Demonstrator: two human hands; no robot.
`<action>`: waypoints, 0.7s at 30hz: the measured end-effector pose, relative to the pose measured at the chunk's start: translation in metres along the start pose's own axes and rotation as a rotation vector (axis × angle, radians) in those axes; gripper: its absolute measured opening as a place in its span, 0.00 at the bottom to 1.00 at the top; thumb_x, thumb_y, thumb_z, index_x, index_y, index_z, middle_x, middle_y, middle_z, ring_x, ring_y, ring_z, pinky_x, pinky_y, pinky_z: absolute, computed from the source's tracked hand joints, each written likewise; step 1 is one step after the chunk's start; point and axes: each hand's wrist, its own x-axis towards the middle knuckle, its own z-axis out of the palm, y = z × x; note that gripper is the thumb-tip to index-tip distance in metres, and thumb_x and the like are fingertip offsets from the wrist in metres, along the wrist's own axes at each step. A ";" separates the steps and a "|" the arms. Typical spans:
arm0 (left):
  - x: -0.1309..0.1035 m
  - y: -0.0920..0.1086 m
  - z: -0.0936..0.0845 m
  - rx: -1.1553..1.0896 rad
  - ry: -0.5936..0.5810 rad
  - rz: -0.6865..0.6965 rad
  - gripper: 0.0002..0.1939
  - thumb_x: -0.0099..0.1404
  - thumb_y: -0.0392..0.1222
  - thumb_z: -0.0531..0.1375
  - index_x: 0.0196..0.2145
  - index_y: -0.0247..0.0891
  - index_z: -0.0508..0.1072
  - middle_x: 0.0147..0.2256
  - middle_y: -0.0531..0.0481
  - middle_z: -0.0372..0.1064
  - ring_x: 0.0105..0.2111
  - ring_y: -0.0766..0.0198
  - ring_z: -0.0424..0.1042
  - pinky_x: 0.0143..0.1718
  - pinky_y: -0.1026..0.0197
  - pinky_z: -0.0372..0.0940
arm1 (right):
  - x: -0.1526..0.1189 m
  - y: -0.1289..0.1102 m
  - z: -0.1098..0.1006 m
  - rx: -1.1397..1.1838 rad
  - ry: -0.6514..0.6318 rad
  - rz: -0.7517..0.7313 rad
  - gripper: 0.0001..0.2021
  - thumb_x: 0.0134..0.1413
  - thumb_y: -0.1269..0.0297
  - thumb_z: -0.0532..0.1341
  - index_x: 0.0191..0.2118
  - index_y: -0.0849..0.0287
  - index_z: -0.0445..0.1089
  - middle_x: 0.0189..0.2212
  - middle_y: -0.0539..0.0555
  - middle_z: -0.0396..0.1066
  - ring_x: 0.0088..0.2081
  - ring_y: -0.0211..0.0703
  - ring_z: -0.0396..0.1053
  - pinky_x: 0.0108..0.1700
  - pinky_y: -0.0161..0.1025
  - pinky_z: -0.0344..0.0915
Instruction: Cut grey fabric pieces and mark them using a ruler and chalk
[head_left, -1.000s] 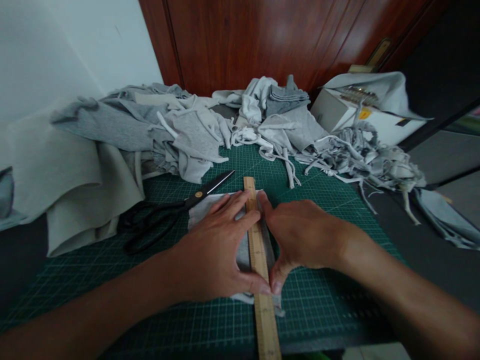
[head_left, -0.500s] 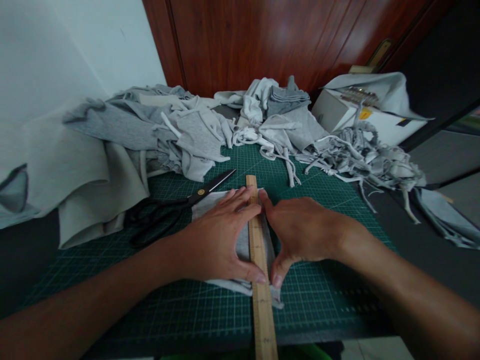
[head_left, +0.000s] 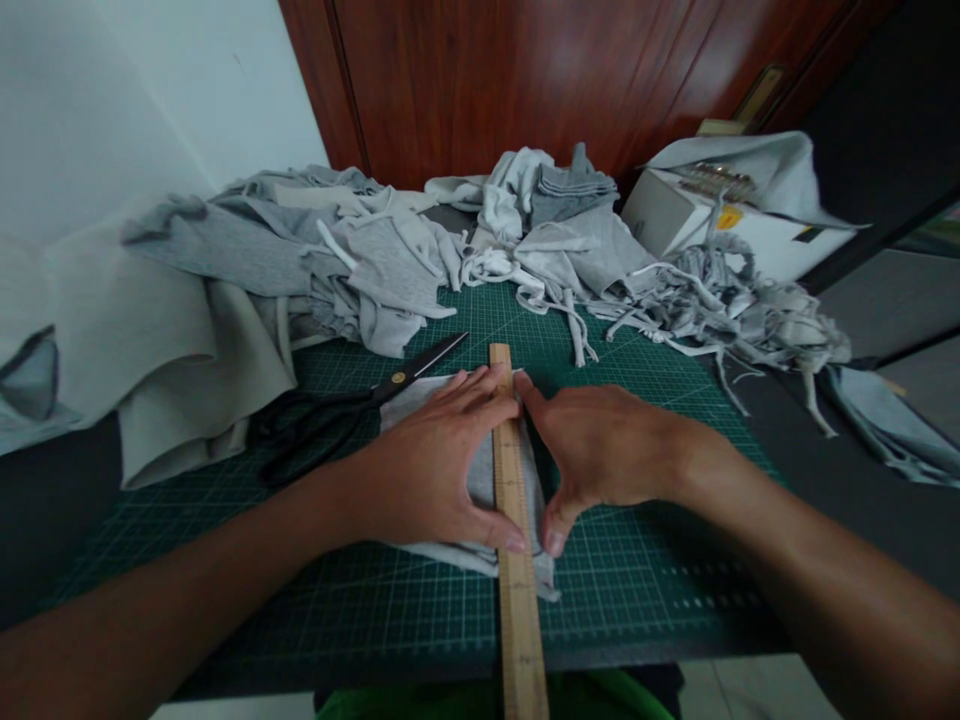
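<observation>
At far left, a wide sheet of pale fabric [head_left: 150, 330], loosely curled at the edge of the green cutting mat [head_left: 420, 630]. Behind and rightward, rumpled grey garments [head_left: 277, 250], pushed to the back. Next, black scissors [head_left: 398, 378], unheld, blades together, lying at the upper left corner of the small grey cloth [head_left: 481, 475].

Then the left hand [head_left: 420, 490], palm down over that cloth, with fingers and thumb spread; fingertips on the upper part of the wooden ruler [head_left: 517, 600], thumb lower down on its left side. Small grey cloth mostly beneath the left hand and ruler, with a narrow band showing beyond the ruler's right side. Laying out apparently done: cloth fairly flat, ruler lengthwise across it. Positioning seemingly still underway; no cut or drawn line visible beside the ruler.

Just right of the ruler, the right hand [head_left: 615, 445], with thumb and index finger wide apart, tips at the cloth's right edge; impossible to tell about any light grip on the fabric there. Beyond, a tangle of cut strips [head_left: 735, 300], partly over the dark counter [head_left: 776, 410], and behind it a white box [head_left: 757, 245].
</observation>
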 end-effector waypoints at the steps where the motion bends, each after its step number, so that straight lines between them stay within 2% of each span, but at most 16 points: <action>1: 0.000 0.000 0.000 0.002 0.000 0.002 0.60 0.51 0.77 0.68 0.69 0.35 0.62 0.76 0.31 0.45 0.77 0.39 0.41 0.76 0.35 0.38 | 0.000 0.000 0.000 -0.002 0.004 0.000 0.72 0.30 0.36 0.78 0.74 0.81 0.52 0.50 0.77 0.81 0.48 0.73 0.81 0.44 0.50 0.74; 8: 0.001 -0.002 0.002 0.007 0.008 0.004 0.62 0.51 0.75 0.70 0.71 0.34 0.59 0.76 0.30 0.43 0.77 0.41 0.40 0.76 0.37 0.38 | 0.000 -0.003 -0.001 -0.018 -0.010 0.032 0.78 0.28 0.36 0.79 0.76 0.84 0.45 0.51 0.78 0.80 0.50 0.73 0.80 0.45 0.51 0.74; 11: 0.001 -0.002 0.003 -0.009 0.019 0.011 0.61 0.52 0.72 0.71 0.72 0.34 0.58 0.77 0.31 0.43 0.77 0.42 0.39 0.77 0.38 0.38 | 0.000 -0.003 -0.002 -0.015 -0.011 0.033 0.80 0.25 0.35 0.80 0.76 0.83 0.46 0.50 0.79 0.80 0.49 0.74 0.80 0.44 0.51 0.74; 15: 0.001 -0.002 0.006 -0.020 0.030 0.001 0.62 0.49 0.73 0.72 0.71 0.36 0.59 0.76 0.31 0.43 0.77 0.39 0.39 0.76 0.36 0.37 | 0.000 -0.002 -0.001 -0.022 -0.009 0.027 0.80 0.25 0.34 0.79 0.76 0.83 0.47 0.48 0.77 0.81 0.47 0.73 0.81 0.42 0.50 0.74; 21: 0.001 0.000 0.006 -0.007 0.026 -0.006 0.62 0.50 0.73 0.72 0.71 0.36 0.59 0.76 0.30 0.42 0.77 0.39 0.38 0.76 0.36 0.37 | 0.000 -0.003 -0.001 -0.022 -0.008 0.020 0.76 0.24 0.32 0.78 0.74 0.80 0.55 0.46 0.74 0.82 0.45 0.73 0.81 0.40 0.49 0.73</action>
